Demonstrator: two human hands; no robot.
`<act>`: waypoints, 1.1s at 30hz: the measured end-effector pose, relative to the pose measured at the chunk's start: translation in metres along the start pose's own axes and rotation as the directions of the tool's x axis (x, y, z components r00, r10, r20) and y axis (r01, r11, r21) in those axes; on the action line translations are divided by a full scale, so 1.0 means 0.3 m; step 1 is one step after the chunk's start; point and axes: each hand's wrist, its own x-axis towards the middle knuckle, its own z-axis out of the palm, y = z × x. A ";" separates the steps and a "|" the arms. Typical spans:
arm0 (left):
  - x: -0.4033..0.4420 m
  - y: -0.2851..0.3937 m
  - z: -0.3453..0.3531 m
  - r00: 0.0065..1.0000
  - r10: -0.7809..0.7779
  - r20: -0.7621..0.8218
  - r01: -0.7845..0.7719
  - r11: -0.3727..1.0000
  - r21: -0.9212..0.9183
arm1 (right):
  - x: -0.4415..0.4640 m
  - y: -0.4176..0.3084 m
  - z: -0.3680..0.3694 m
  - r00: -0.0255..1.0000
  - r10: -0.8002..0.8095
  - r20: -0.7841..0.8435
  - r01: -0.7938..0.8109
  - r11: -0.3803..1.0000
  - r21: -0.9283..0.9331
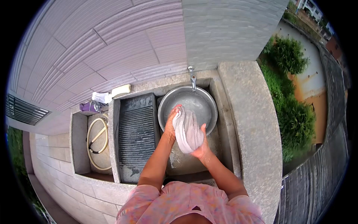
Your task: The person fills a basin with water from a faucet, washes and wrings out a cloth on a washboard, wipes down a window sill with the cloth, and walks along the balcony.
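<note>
A light pinkish-grey cloth is bunched between my two hands, above the front part of a round metal basin. My left hand holds its left side, with the fingers pointing up toward the basin's middle. Below the cloth's lower right end, my right hand supports it, with the thumb raised along its side. Some fingers of both hands are hidden behind the cloth. The basin stands in a stone sink under a metal tap and seems to hold some water.
Left of the basin is a dark ridged washboard. Further left, a compartment holds a coiled hose. A yellowish block, a white cloth and a purple packet lie on the back ledge. A stone counter borders the right.
</note>
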 end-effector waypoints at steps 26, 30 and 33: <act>0.060 -0.083 -0.236 0.960 0.020 -0.280 0.267 -0.376 0.888 | 0.122 0.104 -0.213 0.841 -0.432 -0.325 -0.200 0.311 -0.929; 0.028 0.122 -0.085 0.781 -0.525 -0.337 0.594 0.461 0.659 | 0.073 -0.043 -0.180 0.949 0.034 -0.313 -0.186 0.863 -0.470; 0.086 0.089 -0.222 0.871 -0.372 -0.322 0.491 0.693 0.528 | 0.024 -0.066 -0.075 0.961 0.166 -0.219 -0.217 0.948 -0.232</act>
